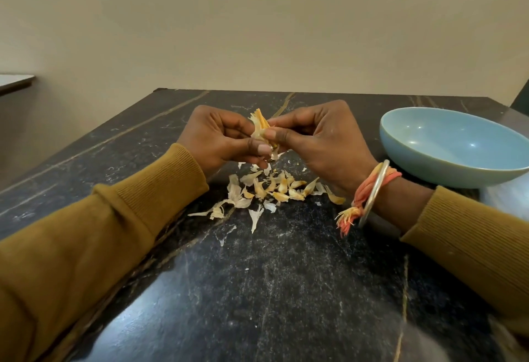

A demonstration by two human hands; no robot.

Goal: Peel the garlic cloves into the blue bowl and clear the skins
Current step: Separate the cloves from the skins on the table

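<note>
Above the middle of the table, my left hand (pixel 220 135) and my right hand (pixel 317 135) meet, and both pinch one garlic clove (pixel 260 127) between fingertips and thumbs. Pale orange skin flares up from the clove's top. Directly below the hands lies a loose heap of garlic skins (pixel 272 190), white and yellowish, spread on the dark surface. The blue bowl (pixel 446 167) stands to the right of my right hand, beyond my right wrist; the part of its inside that shows holds nothing.
The black marble table (pixel 257 290) runs to a far edge against a beige wall. A bangle and orange thread sit on my right wrist (pixel 372 190). A pale ledge (pixel 14 80) shows at far left.
</note>
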